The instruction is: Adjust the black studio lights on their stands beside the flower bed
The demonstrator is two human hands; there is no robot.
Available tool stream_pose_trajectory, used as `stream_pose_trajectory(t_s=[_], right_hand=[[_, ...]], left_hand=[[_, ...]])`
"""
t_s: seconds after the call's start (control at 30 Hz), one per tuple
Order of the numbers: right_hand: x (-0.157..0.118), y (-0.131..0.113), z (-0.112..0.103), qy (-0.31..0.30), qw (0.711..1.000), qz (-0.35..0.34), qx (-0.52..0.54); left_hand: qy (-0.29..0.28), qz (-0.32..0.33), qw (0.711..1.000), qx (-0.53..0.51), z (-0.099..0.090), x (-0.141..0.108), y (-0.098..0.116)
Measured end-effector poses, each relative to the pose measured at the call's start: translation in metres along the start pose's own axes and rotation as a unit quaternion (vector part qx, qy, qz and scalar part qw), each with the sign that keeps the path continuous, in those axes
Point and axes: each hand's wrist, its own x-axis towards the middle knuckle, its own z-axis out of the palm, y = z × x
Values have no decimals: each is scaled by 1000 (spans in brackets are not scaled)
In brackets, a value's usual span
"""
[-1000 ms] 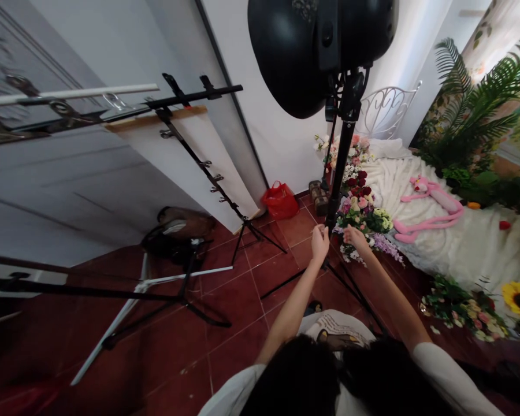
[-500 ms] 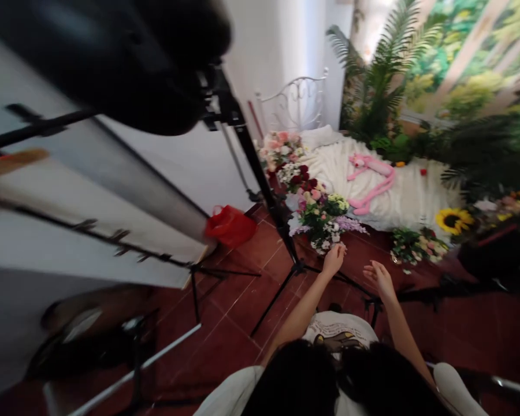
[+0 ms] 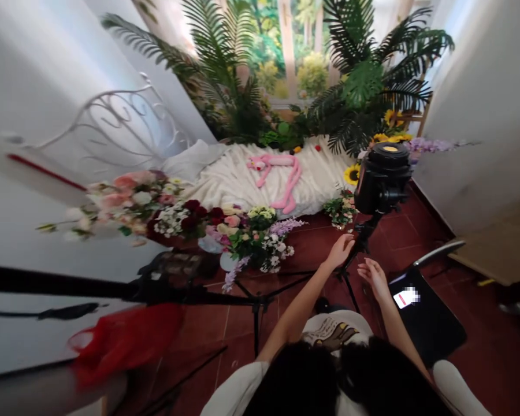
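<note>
In the head view my left hand (image 3: 340, 251) is held out in front of me, fingers stretched forward, just beside the black stand under a studio light (image 3: 382, 178). Whether its fingertips touch the stand I cannot tell. My right hand (image 3: 374, 275) is a little lower and to the right, with fingers loosely curved and nothing visible in them. Between the hands runs a leg of the light stand (image 3: 350, 289). Beyond them, a pink plush toy (image 3: 289, 179) lies on a cream draped bed (image 3: 225, 173).
Flower bunches (image 3: 255, 237) line the bed's front edge. A black tripod (image 3: 260, 300) and a red bag (image 3: 125, 341) are at left. At right is a black chair (image 3: 437, 318) with a lit phone (image 3: 405, 297) on it. Palm leaves (image 3: 225, 46) rise behind the bed.
My view has swung to the right: the bed has shifted left and the studio light and chair have come into sight. Both hands keep nearly the same pose.
</note>
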Motion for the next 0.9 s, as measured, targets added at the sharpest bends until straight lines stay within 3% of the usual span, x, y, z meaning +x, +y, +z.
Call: stream_pose_trajectory(t_s=[0.1, 0.2, 0.33, 0.5, 0.57, 0.63, 0.67, 0.73, 0.8, 0.9], right_hand=[[-3, 1, -14, 20, 999, 27, 28], [1, -3, -16, 21, 995, 79, 54], [19, -17, -4, 1, 987, 129, 91], [45, -23, 7, 3, 990, 121, 67], [48, -20, 7, -2, 996, 82, 21], [47, -16, 5, 30, 996, -24, -84], [45, -16, 3, 56, 982, -95, -155], [40, -16, -1, 93, 926, -219, -294], [37, -21, -3, 84, 878, -276, -382], [41, -31, 3, 47, 869, -307, -386]], left_hand=[[-27, 27, 999, 9, 23, 16, 0], [-30, 12, 998, 52, 37, 25, -1], [-27, -1, 994, 107, 40, 29, -1], [-28, 0, 992, 123, 38, 27, -1], [-26, -2, 992, 126, 39, 27, -2], [-27, -2, 991, 132, 40, 27, -3], [-28, -2, 991, 135, 40, 27, -3], [-29, 0, 990, 139, 40, 27, -3], [-28, 4, 990, 140, 40, 27, -3], [-27, 6, 991, 133, 41, 26, -4]])
